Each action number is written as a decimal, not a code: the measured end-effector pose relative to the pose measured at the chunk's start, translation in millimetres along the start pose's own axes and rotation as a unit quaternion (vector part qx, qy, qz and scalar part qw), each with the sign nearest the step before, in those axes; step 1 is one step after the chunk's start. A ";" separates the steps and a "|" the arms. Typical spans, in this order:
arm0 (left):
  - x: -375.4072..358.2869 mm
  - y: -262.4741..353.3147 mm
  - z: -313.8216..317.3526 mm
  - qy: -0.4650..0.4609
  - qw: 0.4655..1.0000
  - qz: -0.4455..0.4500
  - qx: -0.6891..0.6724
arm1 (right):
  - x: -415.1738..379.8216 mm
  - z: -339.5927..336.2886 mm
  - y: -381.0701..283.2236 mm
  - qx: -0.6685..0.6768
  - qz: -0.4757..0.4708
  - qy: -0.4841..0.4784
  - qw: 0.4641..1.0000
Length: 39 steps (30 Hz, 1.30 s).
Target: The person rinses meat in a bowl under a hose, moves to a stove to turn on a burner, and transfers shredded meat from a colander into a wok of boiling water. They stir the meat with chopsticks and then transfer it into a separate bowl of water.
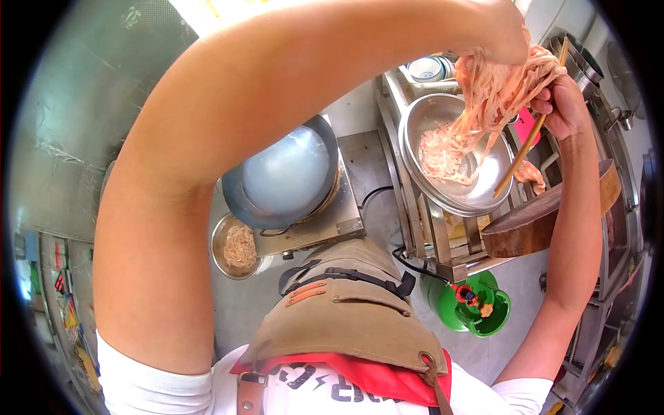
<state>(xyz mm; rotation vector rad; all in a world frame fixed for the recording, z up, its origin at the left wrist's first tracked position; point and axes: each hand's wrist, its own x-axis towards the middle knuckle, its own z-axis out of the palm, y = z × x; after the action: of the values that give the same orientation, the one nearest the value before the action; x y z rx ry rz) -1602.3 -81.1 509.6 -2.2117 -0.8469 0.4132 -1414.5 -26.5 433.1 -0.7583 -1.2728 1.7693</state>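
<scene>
Noodles (501,86) gripped by left hand (494,34) hang over steel bowl (422,121); right hand (564,104) clasps chopsticks (526,149).

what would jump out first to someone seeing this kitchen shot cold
First, the pale noodles lifted in a thick bunch at upper right, the left hand gripping them from above while the right hand works chopsticks beneath. Strands trail into the steel bowl below. Left of it sits a big empty wok on the stove.
</scene>
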 end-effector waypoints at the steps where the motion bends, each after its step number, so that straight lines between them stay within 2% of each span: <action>1: -0.2 1.2 -0.3 0.001 1.000 0.000 0.004 | 0.8 -1.0 0.1 -0.003 0.000 -0.001 1.000; 10: -12.9 2.9 -0.1 -0.009 1.000 -0.002 0.002 | 0.0 0.1 0.6 -0.004 0.003 -0.008 1.000; 13: -11.4 0.7 2.9 -0.011 1.000 -0.002 -0.004 | -9.6 17.1 -2.9 -0.002 -0.002 0.022 1.000; 16: -2.0 -1.4 7.3 -0.009 1.000 -0.003 -0.018 | -0.9 4.7 1.7 -0.012 -0.009 0.006 1.000; 18: -0.6 -1.4 11.4 0.013 1.000 -0.008 -0.025 | -4.6 10.7 -2.1 -0.010 -0.001 -0.012 1.000; 22: 1.3 -13.4 27.7 0.136 0.991 -0.011 0.014 | -3.8 18.1 -12.5 -0.011 -0.001 0.011 1.000; 25: -7.8 -25.3 21.2 0.127 0.987 -0.087 0.043 | -1.0 31.1 -31.7 -0.009 -0.011 -0.011 1.000; 28: -14.1 -52.6 23.7 0.159 0.980 -0.118 0.033 | 4.8 56.7 -61.7 -0.050 -0.040 -0.023 0.998; 32: -53.1 -97.9 27.1 0.239 0.956 -0.144 0.086 | 25.6 94.1 -94.8 -0.059 -0.063 -0.071 0.994; 34: -85.7 -114.2 23.5 0.204 0.945 -0.231 -0.113 | 43.2 108.1 -106.9 -0.063 -0.072 -0.119 0.988; 35: -105.6 -122.1 22.4 0.186 0.920 -0.272 -0.212 | 50.7 116.8 -111.8 -0.061 -0.076 -0.153 0.983; 36: -129.3 -126.9 16.2 0.192 0.848 -0.296 -0.395 | 59.2 130.4 -116.2 -0.056 -0.084 -0.147 0.984; 37: -154.9 -125.4 14.5 0.194 0.787 -0.321 -0.490 | 62.8 145.4 -118.5 -0.048 -0.089 -0.156 0.982; 38: -177.1 -125.4 18.4 0.192 0.759 -0.334 -0.525 | 64.4 165.1 -118.7 -0.038 -0.085 -0.159 0.983; 39: -198.4 -124.7 21.6 0.191 0.753 -0.342 -0.528 | 65.5 184.6 -116.3 -0.031 -0.081 -0.160 0.983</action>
<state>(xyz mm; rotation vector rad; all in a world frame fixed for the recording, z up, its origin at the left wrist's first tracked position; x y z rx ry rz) -1814.6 -139.4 592.7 -2.4734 -1.8243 -1.1154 -1569.1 -36.0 600.1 -0.3980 -1.5615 1.7717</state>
